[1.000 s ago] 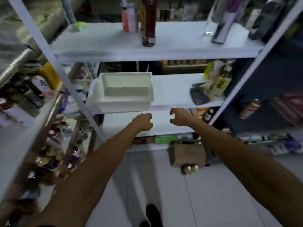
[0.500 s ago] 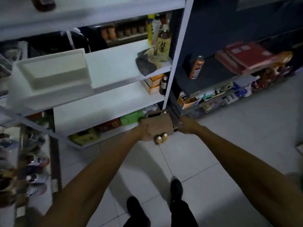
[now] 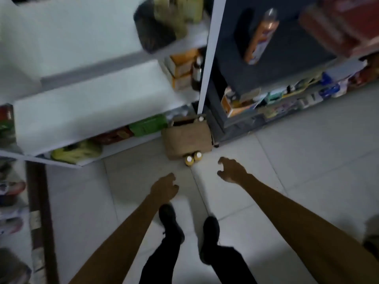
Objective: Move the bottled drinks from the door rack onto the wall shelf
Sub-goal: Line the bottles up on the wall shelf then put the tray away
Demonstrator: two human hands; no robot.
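At your far left, the rack (image 3: pixel 12 201) shows only blurred shapes, so you cannot tell what bottles it holds. Beside it, the white wall shelf (image 3: pixel 92 107) has a broad bare board at mid height. Your left hand (image 3: pixel 164 188) hangs over the floor (image 3: pixel 123 181) with its fingers loosely curled, holding nothing.

Just ahead, between your hands, two yellow-capped bottles (image 3: pixel 189 159) stand upright on the floor. They touch each other and the front of a cardboard box (image 3: pixel 187 138), and another pale cap peeks out of the box top. Your right hand (image 3: pixel 231 171) is spread wider, fingers hooked and apart. It is also empty, and it is near those bottles without touching them.

They look small, so they are probably light but rigid. They may be glass, so treat them as breakable and perhaps slick. Wrap your fingers round the body below the neck rather than pinching the cap. Take one in each hand and lift straight up, so neither knocks its neighbour over.
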